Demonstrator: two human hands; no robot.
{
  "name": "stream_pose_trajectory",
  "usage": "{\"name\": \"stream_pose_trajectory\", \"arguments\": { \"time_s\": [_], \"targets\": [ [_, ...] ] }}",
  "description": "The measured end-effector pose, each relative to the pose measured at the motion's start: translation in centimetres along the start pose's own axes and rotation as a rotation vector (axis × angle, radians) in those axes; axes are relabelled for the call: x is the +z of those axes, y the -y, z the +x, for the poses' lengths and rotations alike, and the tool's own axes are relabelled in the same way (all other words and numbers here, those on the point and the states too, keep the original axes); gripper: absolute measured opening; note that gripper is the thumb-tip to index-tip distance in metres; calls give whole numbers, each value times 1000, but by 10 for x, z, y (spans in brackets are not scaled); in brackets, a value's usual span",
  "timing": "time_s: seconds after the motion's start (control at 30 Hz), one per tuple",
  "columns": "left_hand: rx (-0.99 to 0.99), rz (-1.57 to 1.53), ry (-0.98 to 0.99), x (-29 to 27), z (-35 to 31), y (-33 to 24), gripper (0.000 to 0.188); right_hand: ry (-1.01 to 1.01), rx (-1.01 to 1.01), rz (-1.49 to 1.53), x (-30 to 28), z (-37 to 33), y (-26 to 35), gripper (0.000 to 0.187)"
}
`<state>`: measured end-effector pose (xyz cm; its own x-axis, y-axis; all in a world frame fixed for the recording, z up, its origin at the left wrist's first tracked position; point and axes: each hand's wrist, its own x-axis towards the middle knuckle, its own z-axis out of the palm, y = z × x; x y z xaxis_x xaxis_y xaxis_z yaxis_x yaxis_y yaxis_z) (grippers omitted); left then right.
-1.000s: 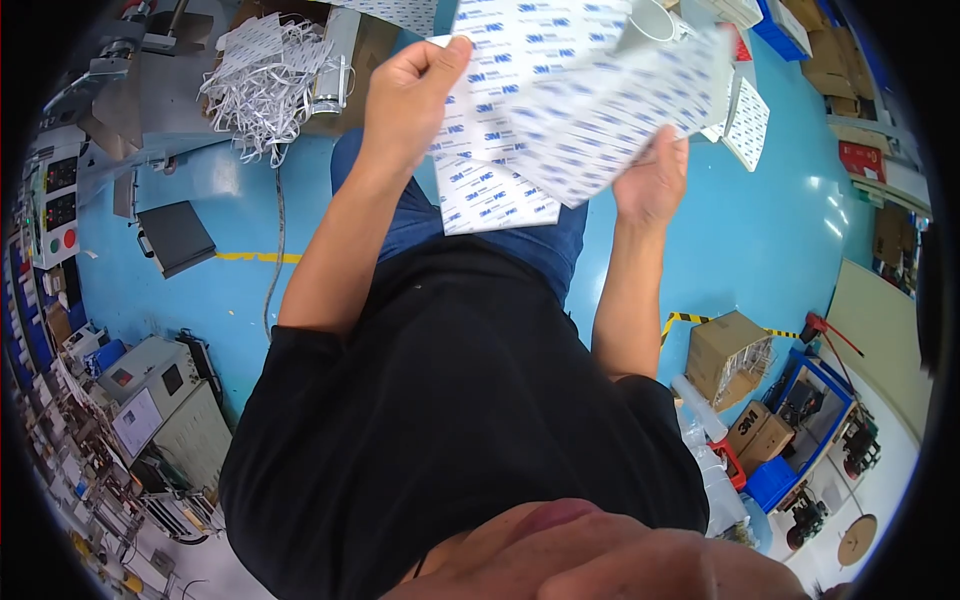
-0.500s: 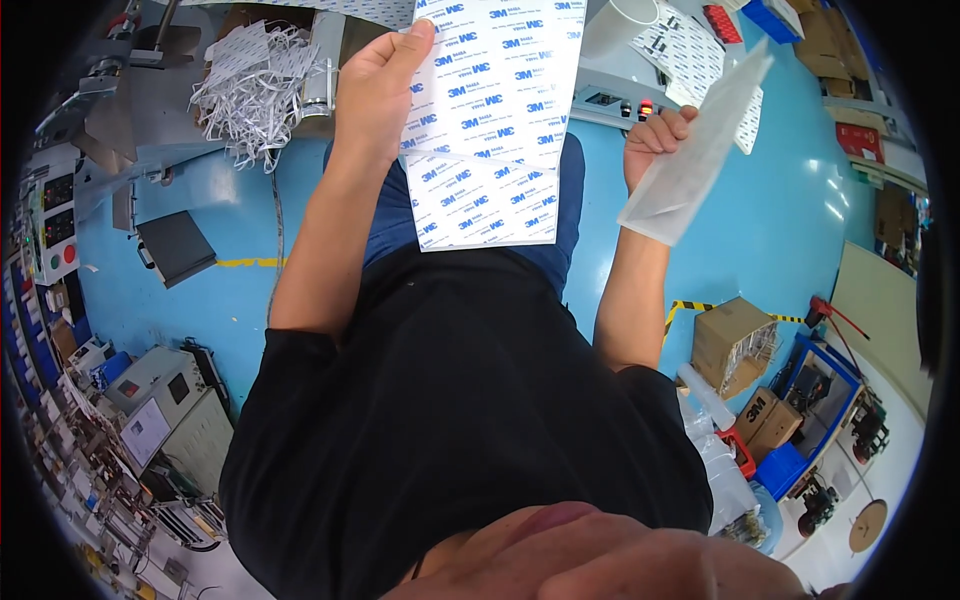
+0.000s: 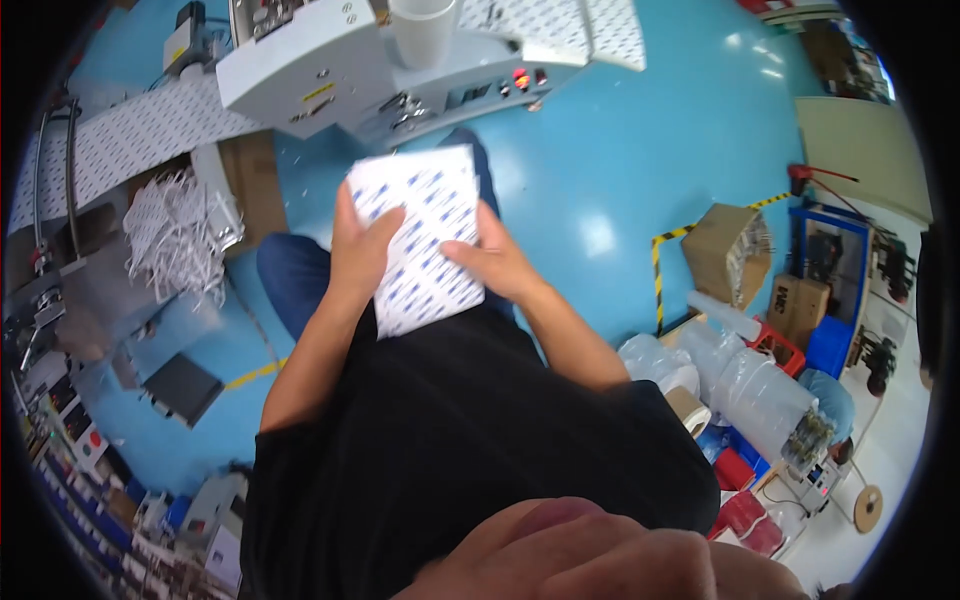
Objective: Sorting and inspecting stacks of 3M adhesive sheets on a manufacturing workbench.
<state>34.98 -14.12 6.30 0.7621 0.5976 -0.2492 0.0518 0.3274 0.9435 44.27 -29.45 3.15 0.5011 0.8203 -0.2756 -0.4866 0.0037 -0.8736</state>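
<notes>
A stack of white sheets (image 3: pixel 425 220) with a repeating blue print is held upright in front of my lap, slightly tilted. My left hand (image 3: pixel 360 240) grips its left edge, thumb lying across the front face. On the other edge my right hand (image 3: pixel 493 258) holds it the same way, thumb on the front and fingers behind. Most fingers of both hands are hidden at the back of the sheets. The sheets look a little blurred.
Ahead stands a grey machine (image 3: pixel 310 85) with a white cup (image 3: pixel 422 35) on it and printed web running at both sides. Shredded white strips (image 3: pixel 175 235) hang at the left. An open carton (image 3: pixel 715 250), plastic-wrapped rolls (image 3: pixel 745 385) and a blue-framed cart (image 3: pixel 865 235) stand at the right.
My right hand has come over from the right and now holds the sheets' right edge; the translucent sheet it held is out of sight. The stack is lower, and the view has turned.
</notes>
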Motion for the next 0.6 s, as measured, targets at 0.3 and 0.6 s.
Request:
{"name": "stream_pose_trajectory", "arguments": {
  "time_s": [0.3,0.6],
  "targets": [
    [141,-87,133,51,69,-42,59,-43,-50,52,-41,-4,50,53],
    [114,-204,210,90,111,-43,43,-88,-108,102,-76,17,70,54]
  ]
}}
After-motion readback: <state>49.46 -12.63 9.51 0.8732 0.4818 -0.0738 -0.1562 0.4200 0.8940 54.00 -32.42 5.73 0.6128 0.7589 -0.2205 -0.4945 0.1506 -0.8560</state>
